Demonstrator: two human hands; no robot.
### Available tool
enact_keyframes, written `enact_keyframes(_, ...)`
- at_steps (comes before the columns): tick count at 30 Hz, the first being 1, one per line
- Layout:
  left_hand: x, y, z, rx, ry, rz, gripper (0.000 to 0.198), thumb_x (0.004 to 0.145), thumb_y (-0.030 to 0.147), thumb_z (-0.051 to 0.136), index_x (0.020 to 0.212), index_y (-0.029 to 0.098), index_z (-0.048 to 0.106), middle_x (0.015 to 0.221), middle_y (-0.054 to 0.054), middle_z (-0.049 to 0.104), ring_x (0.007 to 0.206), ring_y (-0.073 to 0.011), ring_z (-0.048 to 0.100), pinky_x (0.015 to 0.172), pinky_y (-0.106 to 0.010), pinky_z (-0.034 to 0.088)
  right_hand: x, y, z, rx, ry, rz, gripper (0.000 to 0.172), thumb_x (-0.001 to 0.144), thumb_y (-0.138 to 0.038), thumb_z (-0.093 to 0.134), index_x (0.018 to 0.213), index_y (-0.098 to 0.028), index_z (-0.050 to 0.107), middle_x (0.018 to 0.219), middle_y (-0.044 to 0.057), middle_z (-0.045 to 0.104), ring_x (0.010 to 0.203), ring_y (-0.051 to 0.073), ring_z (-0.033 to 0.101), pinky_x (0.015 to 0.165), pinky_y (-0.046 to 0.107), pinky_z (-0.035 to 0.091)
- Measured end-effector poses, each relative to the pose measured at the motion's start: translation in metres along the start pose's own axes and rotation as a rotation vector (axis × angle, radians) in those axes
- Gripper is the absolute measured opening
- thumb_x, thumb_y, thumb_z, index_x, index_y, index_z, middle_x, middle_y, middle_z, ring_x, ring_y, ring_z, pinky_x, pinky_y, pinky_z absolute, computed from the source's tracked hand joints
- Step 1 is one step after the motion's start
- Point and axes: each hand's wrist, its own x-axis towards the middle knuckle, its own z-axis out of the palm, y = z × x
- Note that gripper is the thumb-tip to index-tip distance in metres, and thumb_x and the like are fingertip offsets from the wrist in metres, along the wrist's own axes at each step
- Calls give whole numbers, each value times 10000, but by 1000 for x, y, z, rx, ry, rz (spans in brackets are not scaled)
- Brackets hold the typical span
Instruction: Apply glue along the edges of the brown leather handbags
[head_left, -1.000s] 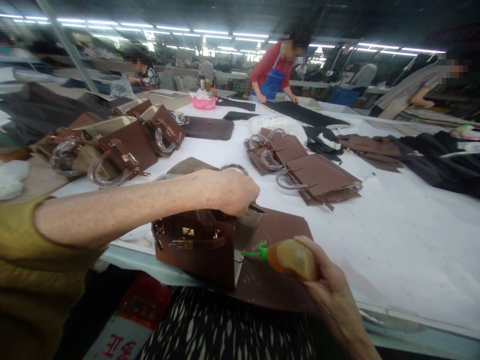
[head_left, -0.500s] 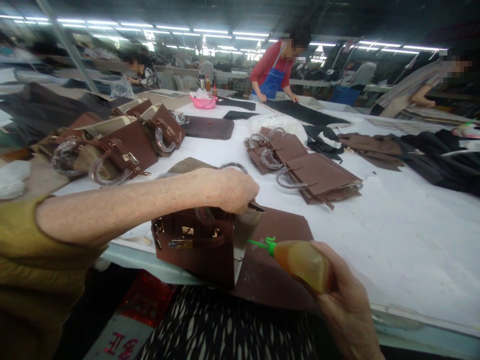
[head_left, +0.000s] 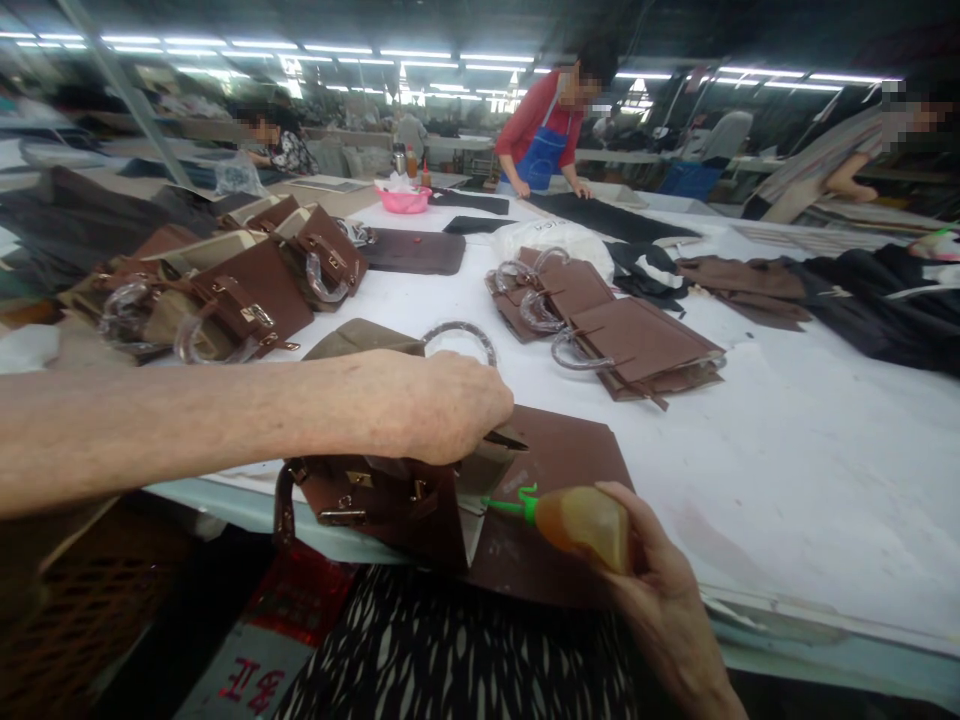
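Note:
A brown handbag [head_left: 405, 515] with gold-coloured fittings tilts at the front edge of the table. My left hand [head_left: 457, 405] is closed over its upper side; the fingertips are hidden behind the hand. My right hand [head_left: 649, 560] grips a squeeze bottle [head_left: 581, 522] of amber liquid, lying almost level. The bottle's thin green nozzle points left, its tip at the pale side edge of the handbag. Beneath the bottle lies a flat brown sheet [head_left: 577, 445] with whitish smears. One plastic-wrapped bag handle [head_left: 465, 330] stands up behind my left hand.
More brown handbags stand at the left [head_left: 251, 290] and lie at the centre right [head_left: 645, 345] of the white table [head_left: 795, 480]. A pink basin [head_left: 403, 200] sits farther back. Across the table a person in a blue apron [head_left: 546, 155] handles dark material. Other people work left and right.
The handbag has tipped and shifted slightly left, and one handle now hangs over the table edge. My right hand has brought the bottle a little left and down, its nozzle closer to the bag's edge.

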Motion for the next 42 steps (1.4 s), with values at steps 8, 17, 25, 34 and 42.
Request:
enact_keyframes(8, -21, 21, -4, 23, -34, 1, 174, 758, 114, 578, 926, 125, 625, 913, -96, 666, 822, -242, 611, 640, -305, 454, 5, -8, -3, 35, -75, 92, 533, 715, -512, 677, 1148, -266, 488, 1107, 23, 560, 950, 232, 558, 843, 329, 450)
enact_keyframes(17, -19, 12, 32, 66, 199, 80, 108, 707, 163, 621, 810, 159, 588, 747, -47, 635, 650, -226, 596, 523, -319, 369, 4, -2, -6, -2, -89, 108, 493, 740, -535, 640, 1105, -260, 456, 939, -3, 565, 857, 215, 541, 751, 311, 433)
enact_keyframes(25, -21, 3, 53, 6, 347, 59, 60, 742, 173, 566, 786, 189, 528, 729, -23, 610, 645, -217, 564, 525, -323, 329, 9, 0, 2, 12, 18, 101, 501, 721, -538, 660, 1089, -241, 495, 937, 2, 563, 833, 211, 535, 752, 312, 436)
enact_keyframes(34, -25, 1, 64, -60, 398, 64, 100, 747, 215, 588, 798, 198, 503, 771, -11, 583, 725, -220, 544, 607, -352, 351, 8, 0, -1, 45, -33, 120, 482, 733, -514, 664, 1096, -244, 498, 930, 3, 566, 831, 208, 537, 710, 289, 458)
enact_keyframes(42, -31, 7, 63, -59, 342, 37, 119, 751, 223, 604, 817, 180, 516, 798, -27, 572, 745, -216, 528, 640, -358, 350, 5, -2, -3, 29, -65, 149, 484, 715, -511, 680, 1085, -255, 503, 947, -10, 571, 848, 200, 540, 717, 264, 459)
